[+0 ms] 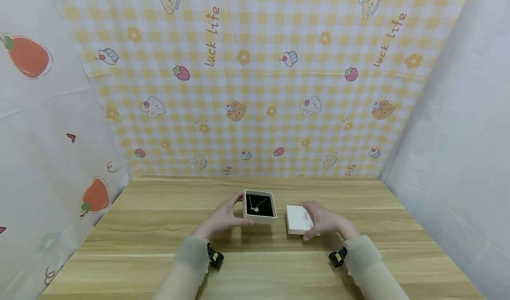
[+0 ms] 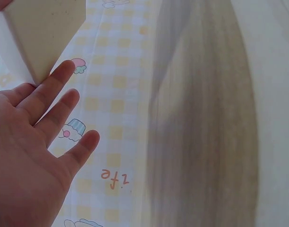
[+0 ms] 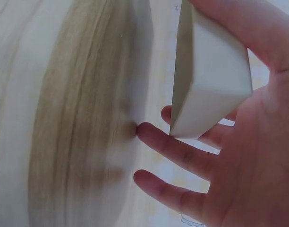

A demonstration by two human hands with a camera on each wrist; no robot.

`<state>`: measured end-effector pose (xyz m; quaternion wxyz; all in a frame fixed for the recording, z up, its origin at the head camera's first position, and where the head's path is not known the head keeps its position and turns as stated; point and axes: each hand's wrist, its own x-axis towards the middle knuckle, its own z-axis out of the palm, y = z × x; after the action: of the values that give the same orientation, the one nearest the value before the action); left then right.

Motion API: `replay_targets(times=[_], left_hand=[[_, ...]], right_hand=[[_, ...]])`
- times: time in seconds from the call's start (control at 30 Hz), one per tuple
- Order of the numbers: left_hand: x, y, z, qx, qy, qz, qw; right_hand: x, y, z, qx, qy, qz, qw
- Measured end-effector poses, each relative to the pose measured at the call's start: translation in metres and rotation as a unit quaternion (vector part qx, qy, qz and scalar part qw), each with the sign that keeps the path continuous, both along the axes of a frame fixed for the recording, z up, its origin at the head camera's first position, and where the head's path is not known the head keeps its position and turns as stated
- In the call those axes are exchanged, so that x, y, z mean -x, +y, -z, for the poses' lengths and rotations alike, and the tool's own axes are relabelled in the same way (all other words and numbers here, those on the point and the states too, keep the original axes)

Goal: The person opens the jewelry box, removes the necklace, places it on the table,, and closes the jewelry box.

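My left hand grips a small white jewelry box base between thumb and fingers, holding it tilted above the table. Inside lies a black pad with a silver necklace and its small pendant. The left wrist view shows the box's plain underside, with several fingers spread below it. To the right, my right hand pinches the white box lid, which has a pink flower print on top. Its hollow side faces the table in the right wrist view, where lower fingertips reach close to the wood.
A wood-grain table spreads beneath both hands. Behind it hangs a yellow checked cloth with cartoon prints. White cloths hang at the left and right sides. Each wrist carries a small black camera.
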<state>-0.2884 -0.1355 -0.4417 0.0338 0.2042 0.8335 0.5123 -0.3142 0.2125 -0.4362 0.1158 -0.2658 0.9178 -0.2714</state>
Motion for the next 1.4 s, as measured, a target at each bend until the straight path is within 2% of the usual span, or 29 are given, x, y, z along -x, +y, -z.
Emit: replay_targets(times=[0.83,0.87,1.07,1.1,1.4], left_hand=[[0.001,-0.0002,0.0011,-0.002,0.007,0.01,0.9999],[-0.0021,0.0007,-0.0036,-0.003,0.006,0.011,0.9999],[-0.002,0.0009,-0.0034,0.006,0.008,0.012,0.9999],[0.001,0.0001,0.001,0.008,0.009,0.012,0.9999],[0.0004,-0.0008,0.0003,0.008,0.014,0.015,0.9998]], right_hand=[[-0.0034,-0.0061,0.0026,-0.047,0.019,0.017,0.999],[-0.0034,-0.0062,0.0027,-0.049,0.019,0.017,0.998],[-0.0029,-0.006,0.0051,-0.06,0.019,0.019,0.998],[-0.0029,-0.0061,0.0052,-0.061,0.02,0.018,0.998],[-0.0042,-0.0069,0.0049,-0.074,0.019,0.022,0.997]])
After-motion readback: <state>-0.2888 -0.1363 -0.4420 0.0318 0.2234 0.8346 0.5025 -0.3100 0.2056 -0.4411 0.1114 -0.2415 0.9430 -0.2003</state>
